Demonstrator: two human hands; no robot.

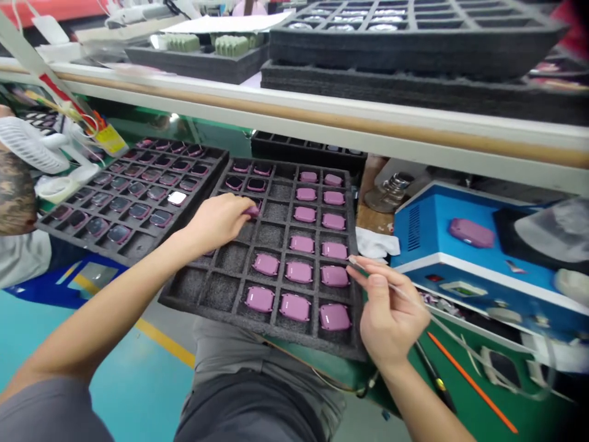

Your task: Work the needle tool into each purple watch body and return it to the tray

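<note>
A black foam tray (221, 290) with square compartments holds several pink watch cases (299, 272) on its right side and a few dark-faced ones at its back left. Over the tray's left part, my left hand (221, 222) pinches a pink watch case (252, 210) between thumb and fingers. Just beyond the tray's right edge is my right hand (393, 307), its fingers closed around a thin clear tube (405, 293) with a pale tip near the right column of cases.
Left of the tray lies another foam tray (133, 245) of dark-faced watch cases. A blue machine (432, 227) bearing a pink case stands at the right, near an orange stick (473, 383). A shelf (322, 126) crosses above. A person's tattooed arm (16, 196) shows far left.
</note>
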